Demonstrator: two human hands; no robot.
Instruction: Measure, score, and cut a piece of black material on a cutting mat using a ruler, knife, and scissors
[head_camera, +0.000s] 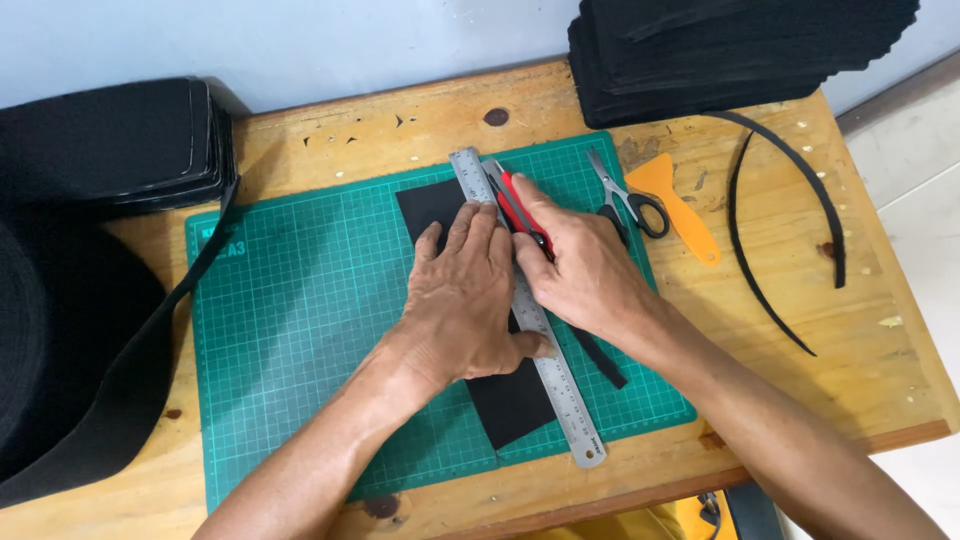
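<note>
Head view. Left hand (462, 300): fingers spread flat, pressing the steel ruler (528, 310) onto a black fabric sheet (432, 205) at the middle of the green cutting mat (300, 300). Right hand (585, 265): fingers closed round a red utility knife (520, 208), blade against the ruler's right edge. Judgement: firm downward pressure and fingertips clear of the edge keep the cut straight. Right of the mat on the counter (880, 340): scissors (628, 200), orange scraper (680, 205), black strips (790, 190). Far right: stacked black pieces (720, 50).

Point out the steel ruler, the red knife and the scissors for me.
steel ruler (565, 400): head view, bare lower stretch below the hands.
red knife (517, 200): head view, red body ahead of the right hand's fingers.
scissors (648, 213): head view, black handle loop.
</note>
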